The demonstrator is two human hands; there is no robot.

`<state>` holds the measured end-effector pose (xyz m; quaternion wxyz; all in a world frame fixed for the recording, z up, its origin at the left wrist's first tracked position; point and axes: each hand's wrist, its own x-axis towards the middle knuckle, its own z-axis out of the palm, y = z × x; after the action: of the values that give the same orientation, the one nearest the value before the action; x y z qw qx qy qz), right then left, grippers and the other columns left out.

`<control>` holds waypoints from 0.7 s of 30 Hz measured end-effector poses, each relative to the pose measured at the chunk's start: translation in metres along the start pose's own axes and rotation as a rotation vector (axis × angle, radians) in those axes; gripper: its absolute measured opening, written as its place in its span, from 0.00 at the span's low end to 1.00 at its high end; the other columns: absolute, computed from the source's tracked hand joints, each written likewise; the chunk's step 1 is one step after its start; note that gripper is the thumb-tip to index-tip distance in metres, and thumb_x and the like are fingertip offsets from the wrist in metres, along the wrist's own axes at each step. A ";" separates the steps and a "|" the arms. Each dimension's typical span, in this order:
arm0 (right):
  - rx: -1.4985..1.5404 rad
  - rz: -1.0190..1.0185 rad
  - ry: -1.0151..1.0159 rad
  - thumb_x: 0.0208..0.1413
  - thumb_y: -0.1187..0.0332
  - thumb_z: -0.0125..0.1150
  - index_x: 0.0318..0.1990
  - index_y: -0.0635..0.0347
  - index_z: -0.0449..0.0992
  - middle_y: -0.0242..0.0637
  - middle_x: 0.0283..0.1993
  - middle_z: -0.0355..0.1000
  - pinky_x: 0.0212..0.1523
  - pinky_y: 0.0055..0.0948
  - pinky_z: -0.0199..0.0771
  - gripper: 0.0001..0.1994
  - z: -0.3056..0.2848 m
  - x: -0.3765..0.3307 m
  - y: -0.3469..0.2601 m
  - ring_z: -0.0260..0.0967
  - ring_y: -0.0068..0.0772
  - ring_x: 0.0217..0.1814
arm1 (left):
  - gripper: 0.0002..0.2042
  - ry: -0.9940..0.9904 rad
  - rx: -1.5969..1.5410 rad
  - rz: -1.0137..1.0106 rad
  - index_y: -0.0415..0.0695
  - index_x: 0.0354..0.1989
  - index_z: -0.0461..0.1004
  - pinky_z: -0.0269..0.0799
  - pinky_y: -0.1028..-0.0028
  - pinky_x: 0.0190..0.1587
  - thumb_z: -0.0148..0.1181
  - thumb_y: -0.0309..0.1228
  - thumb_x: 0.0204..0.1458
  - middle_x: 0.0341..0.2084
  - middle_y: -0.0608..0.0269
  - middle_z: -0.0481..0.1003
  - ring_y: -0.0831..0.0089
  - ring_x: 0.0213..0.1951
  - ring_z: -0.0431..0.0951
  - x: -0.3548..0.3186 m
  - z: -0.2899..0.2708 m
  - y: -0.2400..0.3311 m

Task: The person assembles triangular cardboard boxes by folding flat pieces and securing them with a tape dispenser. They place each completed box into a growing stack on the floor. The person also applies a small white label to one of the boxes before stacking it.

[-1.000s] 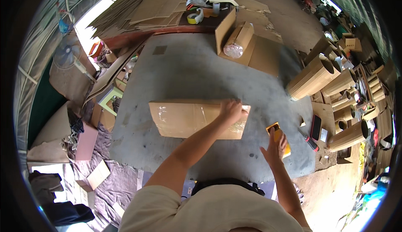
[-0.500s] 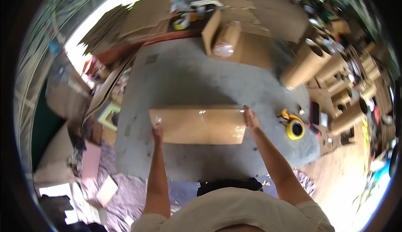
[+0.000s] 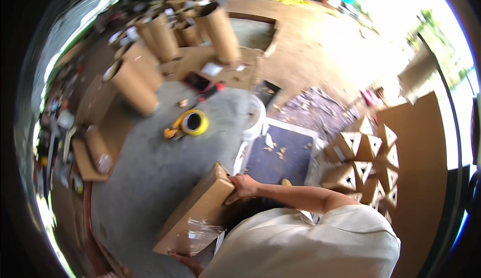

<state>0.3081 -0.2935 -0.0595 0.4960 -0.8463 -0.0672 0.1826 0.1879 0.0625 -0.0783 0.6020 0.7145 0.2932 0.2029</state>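
Observation:
A long cardboard box [image 3: 200, 208] with clear tape on its side is held tilted against the front of my body, over the near edge of the grey table [image 3: 135, 177]. My right hand [image 3: 242, 186] grips its far end, with the thumb bent down over the side. At the opposite end my left hand [image 3: 184, 261] holds the lower corner; most of its fingers are hidden by the box. Beyond the box, on the table, lies a yellow tape roll [image 3: 195, 122] on a dispenser.
Several upright cardboard tubes [image 3: 220, 32] stand at the far left, near a dark phone-like object [image 3: 197, 81]. Stacked long cartons [image 3: 345, 145] with triangular ends sit at the right, beside a large cardboard sheet [image 3: 416, 152]. A white bucket [image 3: 254, 115] stands against the table edge.
My view has swung to the right, toward the stacked cartons. The box has come off its place over the table's middle and in against my body, still between both hands.

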 end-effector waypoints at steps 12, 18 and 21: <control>-0.174 0.019 0.906 0.22 0.51 0.70 0.23 0.56 0.68 0.31 0.24 0.63 0.36 0.30 0.52 0.23 -0.154 -0.277 0.027 0.58 0.33 0.32 | 0.26 -1.078 0.470 -0.040 0.38 0.51 0.63 0.66 0.73 0.46 0.44 0.49 0.53 0.46 0.55 0.66 0.68 0.47 0.67 -0.070 0.244 0.025; -0.386 0.400 1.059 0.23 0.65 0.62 0.22 0.52 0.65 0.28 0.21 0.65 0.37 0.30 0.56 0.14 -0.112 -0.256 0.060 0.61 0.30 0.33 | 0.17 -1.454 0.515 0.026 0.36 0.49 0.65 0.66 0.76 0.43 0.53 0.28 0.51 0.40 0.59 0.71 0.74 0.40 0.71 -0.149 0.316 0.049; -0.429 0.734 1.198 0.23 0.65 0.62 0.18 0.55 0.67 0.32 0.22 0.69 0.39 0.31 0.56 0.11 -0.150 -0.270 0.093 0.62 0.32 0.33 | 0.16 -1.715 0.673 0.086 0.39 0.48 0.67 0.67 0.76 0.42 0.55 0.27 0.49 0.39 0.60 0.72 0.74 0.38 0.72 -0.151 0.319 0.047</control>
<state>0.1092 -0.5419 -0.0079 0.1778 -0.8475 0.4689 -0.1738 0.2880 -0.2790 -0.0842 0.3654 0.7680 -0.2366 -0.4697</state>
